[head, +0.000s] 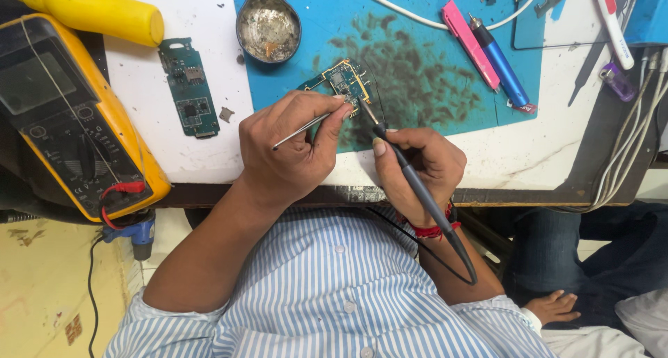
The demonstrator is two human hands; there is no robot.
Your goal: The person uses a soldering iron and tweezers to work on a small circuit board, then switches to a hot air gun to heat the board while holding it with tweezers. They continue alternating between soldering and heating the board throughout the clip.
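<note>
Right hand [417,166]: fingers pinching soldering iron [417,191] like a pen | left hand [292,149]: fingers pinching tweezers [306,130] | circuit board [341,83]: far, on blue mat [431,86]; likely light, rigid, fragile; grip edges

Single head-worn view, straight down, close over the workbench [543,156] edge and lap.

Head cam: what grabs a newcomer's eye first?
The two hands at centre: the left hand pinches thin tweezers, and the right hand holds a dark soldering iron to a small circuit board on the scorched blue mat. A big yellow multimeter fills the left edge.
</note>
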